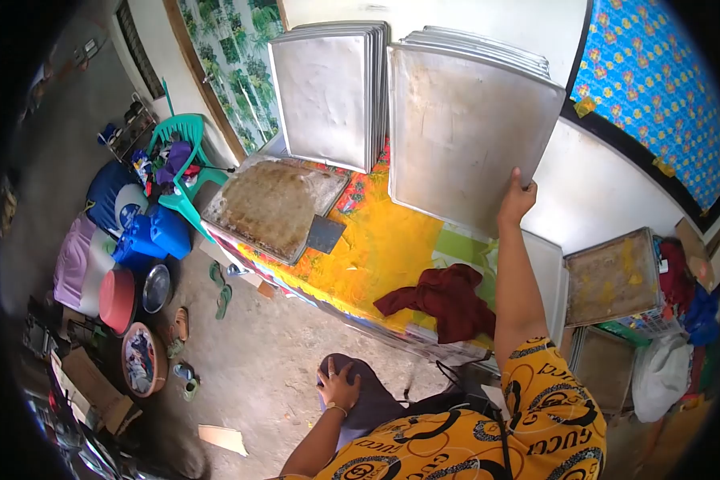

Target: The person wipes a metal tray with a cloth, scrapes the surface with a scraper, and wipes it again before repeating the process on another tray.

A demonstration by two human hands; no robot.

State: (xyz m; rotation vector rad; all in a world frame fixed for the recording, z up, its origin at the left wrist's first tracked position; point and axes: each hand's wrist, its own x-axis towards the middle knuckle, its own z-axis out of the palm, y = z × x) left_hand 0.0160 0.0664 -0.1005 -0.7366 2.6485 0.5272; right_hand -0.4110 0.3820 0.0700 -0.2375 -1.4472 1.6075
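Observation:
My right hand (517,206) grips the lower right edge of a baking tray (472,132). This tray stands upright at the front of several others leaning against the wall. On my bent knee lies my left hand (340,386), its fingers spread and holding nothing. Below the held tray, a dark red cloth (444,300) is crumpled on the table with the yellow cover (376,256). Another upright stack of trays (324,96) stands to the left. A browned, stained tray (276,204) lies flat at the table's left end, with a dark flat scraper-like plate (326,234) on its corner.
At the left, a green plastic chair (186,164) carries clothes. Blue containers (148,238), a red basin (117,300) and a tub of laundry (142,360) stand on the floor beside scattered slippers (224,302). More stained trays (612,276) stand at the right.

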